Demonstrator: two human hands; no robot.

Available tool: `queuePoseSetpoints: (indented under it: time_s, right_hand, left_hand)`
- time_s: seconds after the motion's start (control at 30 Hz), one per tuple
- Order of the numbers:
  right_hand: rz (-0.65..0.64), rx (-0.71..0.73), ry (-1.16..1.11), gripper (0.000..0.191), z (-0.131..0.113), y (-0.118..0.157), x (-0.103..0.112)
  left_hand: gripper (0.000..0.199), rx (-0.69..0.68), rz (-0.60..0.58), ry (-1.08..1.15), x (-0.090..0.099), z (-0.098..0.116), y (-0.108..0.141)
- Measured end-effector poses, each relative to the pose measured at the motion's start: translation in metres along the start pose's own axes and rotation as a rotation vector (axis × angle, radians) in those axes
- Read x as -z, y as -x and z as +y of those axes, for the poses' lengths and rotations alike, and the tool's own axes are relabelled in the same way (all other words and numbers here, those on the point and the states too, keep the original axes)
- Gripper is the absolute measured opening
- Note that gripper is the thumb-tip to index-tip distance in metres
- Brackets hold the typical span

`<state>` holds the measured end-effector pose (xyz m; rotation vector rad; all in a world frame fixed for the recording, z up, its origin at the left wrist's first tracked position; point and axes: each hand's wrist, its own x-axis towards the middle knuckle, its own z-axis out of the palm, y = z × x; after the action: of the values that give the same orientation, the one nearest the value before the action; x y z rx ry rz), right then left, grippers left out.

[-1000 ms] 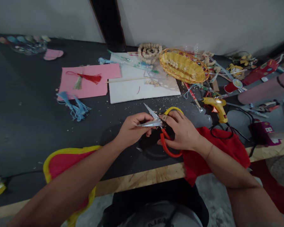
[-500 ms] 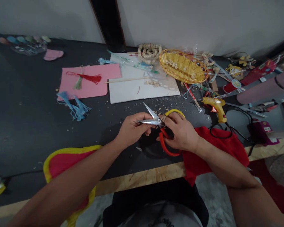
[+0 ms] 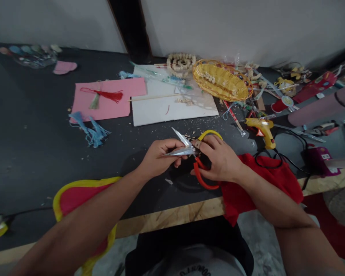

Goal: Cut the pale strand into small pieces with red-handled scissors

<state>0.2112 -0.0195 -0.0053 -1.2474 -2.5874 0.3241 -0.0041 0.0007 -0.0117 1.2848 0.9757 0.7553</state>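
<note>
At the near side of a dark grey worktop (image 3: pixel 31 126), a pair of scissors (image 3: pixel 186 150) is held in the right hand (image 3: pixel 222 163), its yellow and red handle loops gripped by bent fingers and thumb, its blades parted in a V and pointed leftward. The left hand (image 3: pixel 158 159) is brought up close to the blades with its fingers curled; whether anything is pinched there cannot be told, as the fingertips are partly hidden by the steel. Pale crumbs (image 3: pixel 186 136) are scattered just beyond the scissors.

Farther back, a white board (image 3: pixel 149 115) is crossed by a thin wooden stick (image 3: pixel 155 97). To its left, a pink sheet (image 3: pixel 83 99) is topped by a red tassel (image 3: pixel 112 94) and a pale green tassel (image 3: pixel 94 101), while blue tassels (image 3: pixel 94 132) are bunched at its near edge. Beige pieces are held in a yellow wicker basket (image 3: pixel 218 94), beside which a beige coil (image 3: pixel 181 63) is placed. At right, a yellow glue gun (image 3: pixel 261 128) is seen near a spool of red thread (image 3: pixel 280 105), and a red cloth (image 3: pixel 276 188) is draped over the worktop's wooden front edge, partly covered by the right forearm
</note>
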Motion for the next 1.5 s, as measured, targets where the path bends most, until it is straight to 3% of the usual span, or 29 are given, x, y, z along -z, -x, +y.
queuePoseSetpoints:
  time_s: [0.43, 0.67, 1.0, 1.23, 1.5]
  right_hand:
    - [-0.013, -0.109, -0.057, 0.063, -0.011, 0.003, 0.003]
    - [0.002, -0.088, -0.162, 0.061, -0.015, 0.003, 0.005]
    - [-0.008, -0.066, -0.268, 0.055, -0.017, 0.003, 0.011]
    - [0.032, -0.064, -0.045, 0.069, -0.011, 0.002, 0.004]
    - [0.031, -0.029, -0.054, 0.071, -0.007, 0.002, -0.001]
  left_hand:
    - [0.018, -0.062, 0.077, 0.024, -0.005, 0.001, 0.001]
    - [0.026, -0.135, 0.075, 0.03, -0.004, 0.0, 0.004]
    - [0.019, -0.181, 0.06, 0.072, -0.004, -0.004, 0.006]
    - [0.013, -0.092, 0.044, -0.029, -0.003, 0.002, 0.004]
    - [0.009, -0.023, 0.03, -0.013, -0.002, 0.004, 0.001]
